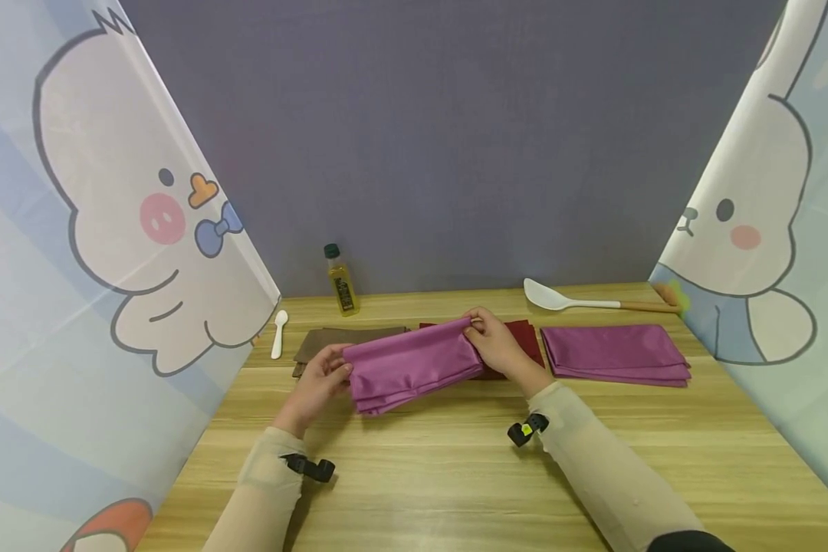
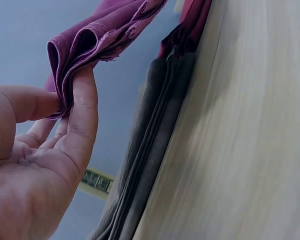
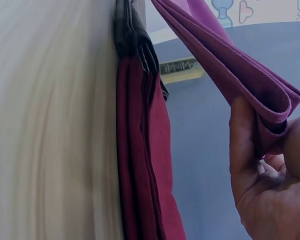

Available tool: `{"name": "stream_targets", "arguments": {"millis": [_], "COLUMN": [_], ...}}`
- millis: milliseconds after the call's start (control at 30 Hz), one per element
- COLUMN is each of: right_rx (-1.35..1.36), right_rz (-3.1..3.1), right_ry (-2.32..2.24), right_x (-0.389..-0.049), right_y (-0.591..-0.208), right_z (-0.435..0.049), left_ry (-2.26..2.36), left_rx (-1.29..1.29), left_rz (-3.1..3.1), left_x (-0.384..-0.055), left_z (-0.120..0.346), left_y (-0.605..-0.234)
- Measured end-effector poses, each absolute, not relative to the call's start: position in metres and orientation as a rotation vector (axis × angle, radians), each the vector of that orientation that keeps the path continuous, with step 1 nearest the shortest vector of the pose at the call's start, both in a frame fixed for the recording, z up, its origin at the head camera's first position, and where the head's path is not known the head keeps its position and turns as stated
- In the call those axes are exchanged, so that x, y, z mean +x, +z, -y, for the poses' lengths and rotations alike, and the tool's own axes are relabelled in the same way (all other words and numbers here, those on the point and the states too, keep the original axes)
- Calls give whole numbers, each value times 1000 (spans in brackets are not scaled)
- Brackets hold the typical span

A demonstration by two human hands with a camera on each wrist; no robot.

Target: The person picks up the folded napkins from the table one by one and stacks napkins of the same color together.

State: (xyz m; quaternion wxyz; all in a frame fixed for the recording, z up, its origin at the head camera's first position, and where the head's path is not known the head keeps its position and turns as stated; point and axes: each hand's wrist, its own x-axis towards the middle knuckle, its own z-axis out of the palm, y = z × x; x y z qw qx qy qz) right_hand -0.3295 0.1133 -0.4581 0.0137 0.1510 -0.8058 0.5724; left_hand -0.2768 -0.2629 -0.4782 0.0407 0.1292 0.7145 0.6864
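A folded purple cloth (image 1: pixel 414 364) is held above the table between both hands. My left hand (image 1: pixel 320 381) pinches its left end between thumb and fingers; the left wrist view shows the cloth's stacked folds (image 2: pixel 85 45) in that pinch. At the upper right end, my right hand (image 1: pixel 494 345) pinches the cloth, and the right wrist view shows its looped layers (image 3: pixel 250 85) there. Behind and below it lie a folded brown cloth (image 1: pixel 320 339) and a folded dark red cloth (image 1: pixel 524 337), both partly hidden by the held cloth.
Another folded purple cloth (image 1: pixel 614 353) lies at the right. A white spatula with a wooden handle (image 1: pixel 559 297) rests behind it. An oil bottle (image 1: pixel 341 284) stands at the back left, and a small white spoon (image 1: pixel 279 335) lies near the left wall. A grey panel (image 1: pixel 455 153) rises behind.
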Motion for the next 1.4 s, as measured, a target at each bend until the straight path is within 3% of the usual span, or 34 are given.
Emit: {"name": "stream_targets", "arguments": {"millis": [1400], "right_rx": [429], "right_rz": [2462], "right_ry": [1727], "right_x": [-326], "right_y": [-447], "right_z": [-218], "left_ry": [2222], "left_rx": [364], "left_rz": [-2158], "left_x": [-311], "left_z": [160], "left_y": [-471]}}
